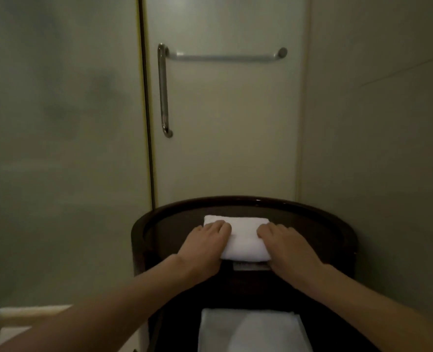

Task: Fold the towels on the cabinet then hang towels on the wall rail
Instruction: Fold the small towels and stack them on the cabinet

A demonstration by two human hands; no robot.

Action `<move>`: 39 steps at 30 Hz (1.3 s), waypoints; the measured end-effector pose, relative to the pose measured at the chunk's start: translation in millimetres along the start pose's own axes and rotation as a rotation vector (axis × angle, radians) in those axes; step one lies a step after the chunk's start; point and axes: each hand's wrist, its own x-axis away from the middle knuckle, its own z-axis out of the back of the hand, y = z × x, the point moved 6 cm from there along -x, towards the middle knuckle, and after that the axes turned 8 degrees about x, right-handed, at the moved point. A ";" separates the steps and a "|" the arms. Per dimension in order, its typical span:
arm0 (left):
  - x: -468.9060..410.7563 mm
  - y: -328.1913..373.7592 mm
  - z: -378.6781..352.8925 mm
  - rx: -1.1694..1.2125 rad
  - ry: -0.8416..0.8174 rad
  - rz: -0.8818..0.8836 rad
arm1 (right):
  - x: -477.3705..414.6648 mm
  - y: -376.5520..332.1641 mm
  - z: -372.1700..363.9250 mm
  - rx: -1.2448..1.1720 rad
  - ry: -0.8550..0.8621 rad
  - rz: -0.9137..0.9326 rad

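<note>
**Label.** A small pale label (251, 267) is showing on the dark wood just under the near edge of the towel, between the two wrists. Its print is too blurred to read.

**Surface and room.** The cabinet (235, 200) is standing in a corner. It is dark, glossy wood, and its rounded top is ringed by a raised rim curving just beyond the fingertips. The light is dim. Behind it a pale panel is rising, carrying the wall rail (225, 57), a horizontal metal bar sitting high above both hands. A vertical grab bar (162, 92) is hanging above and left of the left hand, with its upper end next to the rail's left end. Further left, a frosted glass panel (58, 123) is filling the view. To the right of the right hand a plain pale wall (375, 123) is running back.

**Towel and hands.** The folded white towel (243, 241), a thick compact pad, is lying on the cabinet top directly beneath both hands. The left hand (205, 246) is resting on its left side and the right hand (286, 246) on its right side, with a strip of cloth showing between them. On each hand the fingers are lying extended over the top of the towel, pressing down and pointing away from the person. The thumbs are hidden. The towel's far edge is reaching just past the fingertips.

A second white towel (248, 331) is lying flat lower down, nearer the person than the hands and between the forearms.
</note>
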 end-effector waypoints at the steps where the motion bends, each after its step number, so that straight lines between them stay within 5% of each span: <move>1: 1.5 1.6 2.0 0.019 -0.022 -0.022 | 3.9 1.9 1.3 -0.035 0.003 0.004; 6: 5.5 1.3 10.6 0.089 -0.200 -0.024 | 13.9 11.6 11.7 -0.178 -0.136 0.055; 10: -11.0 7.6 18.0 0.143 -0.097 -0.007 | -0.9 12.2 17.9 -0.287 -0.090 0.014; 15: -20.1 10.0 -16.5 0.041 -0.264 0.025 | -10.2 1.3 -13.8 -0.181 -0.309 0.034; 22: -24.9 7.5 -23.7 0.033 -0.239 0.022 | -14.6 4.2 -28.0 -0.255 -0.319 0.007; 26: -14.8 15.0 -9.2 0.043 -0.256 0.030 | -5.9 3.0 -6.0 -0.251 -0.231 0.018; 32: 39.1 43.2 41.3 0.032 0.009 -0.213 | 59.1 -17.3 53.9 -0.343 0.039 0.219; 35: 71.6 60.2 48.2 0.171 0.002 -0.364 | 90.3 -32.0 54.4 -0.348 -0.094 0.308; 39: 99.1 70.3 23.0 0.257 -0.180 -0.344 | 114.9 -47.8 37.5 -0.320 -0.385 0.359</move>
